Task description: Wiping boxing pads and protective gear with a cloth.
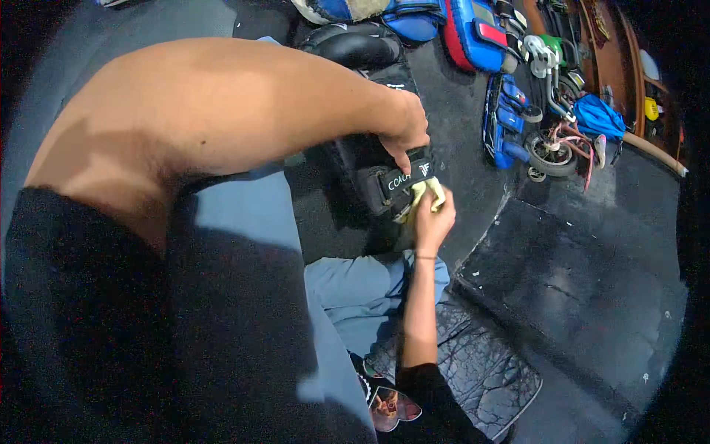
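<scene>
A black training pad (355, 174) with a printed strap (396, 183) lies beyond my bent knees. My left hand (407, 133) reaches across from the left and holds the strap from its far side, one digit stretched down over it; its other fingers are partly hidden. On the near side of the strap, my right hand (435, 216) pinches a crumpled pale yellow cloth (429, 194). The cloth touches the strap's lower right edge.
Black padded gear (355, 48) lies beyond the pad. Blue and red pads (477, 33) and blue shin guards (506, 118) are at the far right, beside a small pink bike (566, 144) and a blue bag (599, 115). A cracked black cushion (488, 362) lies beside me.
</scene>
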The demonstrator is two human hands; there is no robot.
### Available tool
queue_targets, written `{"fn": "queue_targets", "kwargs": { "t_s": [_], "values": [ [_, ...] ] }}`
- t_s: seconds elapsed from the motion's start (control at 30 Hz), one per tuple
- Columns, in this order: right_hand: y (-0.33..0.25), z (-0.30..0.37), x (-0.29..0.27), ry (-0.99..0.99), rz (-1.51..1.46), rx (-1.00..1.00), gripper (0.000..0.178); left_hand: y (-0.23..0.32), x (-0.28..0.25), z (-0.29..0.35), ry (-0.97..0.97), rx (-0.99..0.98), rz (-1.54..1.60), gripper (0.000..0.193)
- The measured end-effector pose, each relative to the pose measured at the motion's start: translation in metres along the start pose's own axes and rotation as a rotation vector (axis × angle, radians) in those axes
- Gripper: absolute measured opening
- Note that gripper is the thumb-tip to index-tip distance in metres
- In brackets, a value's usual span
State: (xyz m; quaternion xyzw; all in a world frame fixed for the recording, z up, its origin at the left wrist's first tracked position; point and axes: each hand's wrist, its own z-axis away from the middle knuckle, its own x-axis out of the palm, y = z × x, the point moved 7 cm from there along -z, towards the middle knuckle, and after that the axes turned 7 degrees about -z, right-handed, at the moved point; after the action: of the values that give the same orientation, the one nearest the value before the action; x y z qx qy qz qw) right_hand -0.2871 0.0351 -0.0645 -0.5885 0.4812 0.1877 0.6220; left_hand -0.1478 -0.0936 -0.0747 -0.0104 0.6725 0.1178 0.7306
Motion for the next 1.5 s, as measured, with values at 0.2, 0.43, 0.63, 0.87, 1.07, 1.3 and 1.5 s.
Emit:
{"fn": "queue_targets", "kwargs": {
  "t_s": [0.2,0.43,0.63,0.87,1.07,1.3,1.5],
  "values": [
    [0.002,0.004,0.01,0.155,0.002,0.024,0.027,-0.003,0.007,0.0,0.072,-0.002,-0.071,0.069],
    [-0.032,0.071,0.011,-0.173,-0.214,0.09,0.016,-0.006,0.006,0.004,0.044,-0.004,-0.068,0.062],
    [0.006,0.0,0.005,0.064,-0.011,-0.013,0.019,-0.002,0.006,-0.001,0.045,-0.021,-0.056,0.061],
    [-0.014,0.02,0.013,-0.011,-0.201,0.017,0.017,-0.006,0.009,-0.003,0.061,-0.024,-0.078,0.054],
    [-0.016,0.056,0.003,-0.087,-0.231,-0.012,0.02,-0.006,0.012,-0.007,0.08,-0.033,-0.065,0.047],
    [0.021,-0.021,-0.008,0.14,0.063,0.022,0.025,-0.001,0.01,-0.012,0.063,-0.031,-0.065,0.048],
    [-0.011,0.033,0.012,-0.068,-0.248,-0.025,0.022,-0.008,0.007,-0.001,0.075,-0.028,-0.074,0.05]
  ]
}}
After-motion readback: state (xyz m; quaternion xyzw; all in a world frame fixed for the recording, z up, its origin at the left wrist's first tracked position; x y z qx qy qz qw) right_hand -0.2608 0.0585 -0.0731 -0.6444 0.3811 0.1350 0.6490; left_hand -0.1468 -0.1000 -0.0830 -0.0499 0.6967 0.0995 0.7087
